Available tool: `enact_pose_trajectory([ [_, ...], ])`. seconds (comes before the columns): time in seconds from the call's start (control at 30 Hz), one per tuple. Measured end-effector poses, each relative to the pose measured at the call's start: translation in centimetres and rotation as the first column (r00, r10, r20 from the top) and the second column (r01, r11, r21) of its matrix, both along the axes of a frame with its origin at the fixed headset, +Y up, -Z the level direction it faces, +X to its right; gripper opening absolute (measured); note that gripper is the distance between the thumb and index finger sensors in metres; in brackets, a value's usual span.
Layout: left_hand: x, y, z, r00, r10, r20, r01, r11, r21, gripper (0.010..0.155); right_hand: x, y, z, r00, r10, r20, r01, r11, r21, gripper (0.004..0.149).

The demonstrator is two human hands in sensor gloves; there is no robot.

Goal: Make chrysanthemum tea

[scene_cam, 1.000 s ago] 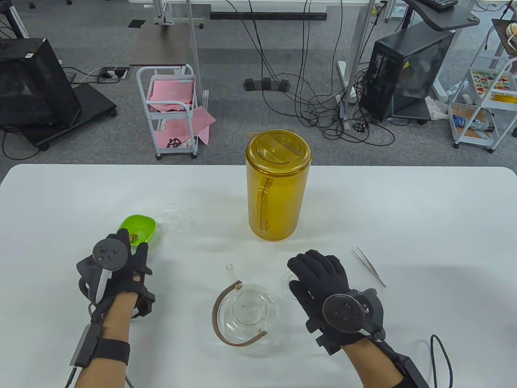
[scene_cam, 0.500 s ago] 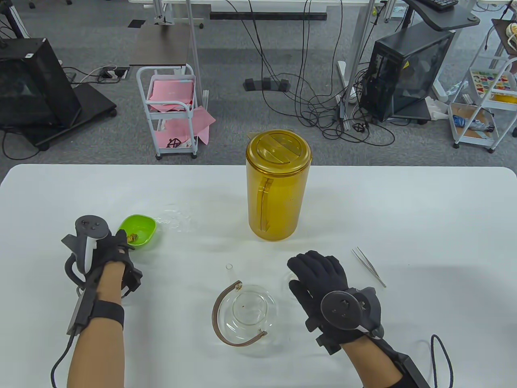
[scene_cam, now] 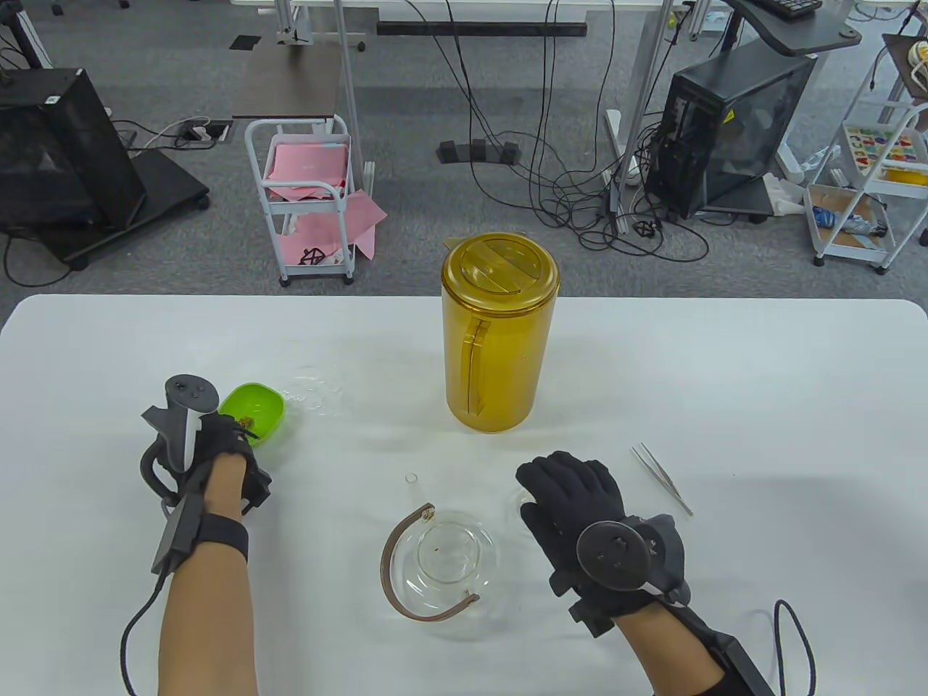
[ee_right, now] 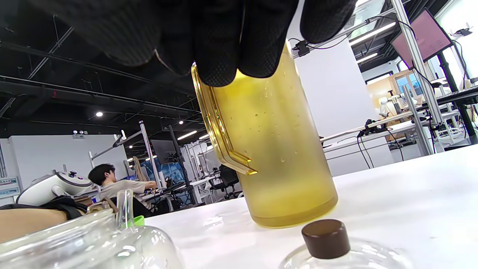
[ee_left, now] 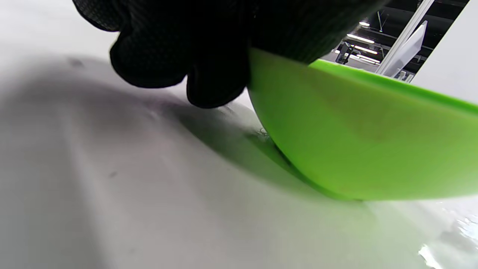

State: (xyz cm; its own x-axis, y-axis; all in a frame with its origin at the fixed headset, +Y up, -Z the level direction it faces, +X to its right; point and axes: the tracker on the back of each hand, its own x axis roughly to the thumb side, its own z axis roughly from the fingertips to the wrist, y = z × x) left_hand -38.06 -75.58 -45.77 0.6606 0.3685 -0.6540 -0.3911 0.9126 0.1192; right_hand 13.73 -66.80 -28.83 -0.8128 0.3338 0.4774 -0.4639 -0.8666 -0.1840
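My left hand point(scene_cam: 235, 438) grips the near rim of the green bowl point(scene_cam: 259, 407), which holds a few dried chrysanthemum buds. In the left wrist view my gloved fingers point(ee_left: 186, 56) curl at the bowl point(ee_left: 354, 142), which sits tilted on the table. My right hand point(scene_cam: 569, 493) lies flat with straight fingers over the glass teapot lid point(scene_cam: 516, 497). The lid's brown knob point(ee_right: 325, 233) shows just below those fingers point(ee_right: 224, 45). The lidless glass teapot point(scene_cam: 442, 562) with a brown handle stands between my hands. The yellow pitcher point(scene_cam: 500, 333) stands behind it, lid on.
Metal tweezers point(scene_cam: 661, 478) lie to the right of my right hand. A clear crinkled film point(scene_cam: 315, 391) lies just right of the bowl. The pitcher point(ee_right: 269, 149) towers close in front of the right hand. Bare white tabletop point(scene_cam: 761, 406) stretches to the right.
My left hand swung out to the left, then came back to the bowl's near rim and took hold; the bowl shifted slightly right. The right hand stayed still.
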Motion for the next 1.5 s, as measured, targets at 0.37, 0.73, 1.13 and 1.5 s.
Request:
enact_pose_trajectory([
  [0.37, 6.9, 7.7, 6.7, 0.941, -0.029, 0.338, -0.064, 0.963, 0.26, 0.043, 0.2, -0.4, -0.4, 1.0, 0.003, 0.008, -0.003, 1.0, -0.03, 0.053],
  [0.73, 11.3, 6.1, 12.6, 0.881, -0.063, 0.469, -0.119, 0.93, 0.348, 0.043, 2.3, -1.5, -2.1, 0.994, -0.025, 0.106, 0.036, 0.994, -0.101, 0.054],
  [1.13, 10.8, 4.9, 12.7, 0.875, -0.057, 0.48, -0.115, 0.94, 0.322, 0.043, 12.2, -1.6, -4.6, 0.771, -0.193, 0.607, 0.317, 0.943, -0.102, 0.06],
  [1.5, 10.6, 5.5, 13.0, 0.884, -0.04, 0.466, -0.146, 0.923, 0.357, 0.043, 15.1, -7.5, -8.7, 0.661, 0.23, 0.714, 0.233, 0.842, -0.486, 0.068],
])
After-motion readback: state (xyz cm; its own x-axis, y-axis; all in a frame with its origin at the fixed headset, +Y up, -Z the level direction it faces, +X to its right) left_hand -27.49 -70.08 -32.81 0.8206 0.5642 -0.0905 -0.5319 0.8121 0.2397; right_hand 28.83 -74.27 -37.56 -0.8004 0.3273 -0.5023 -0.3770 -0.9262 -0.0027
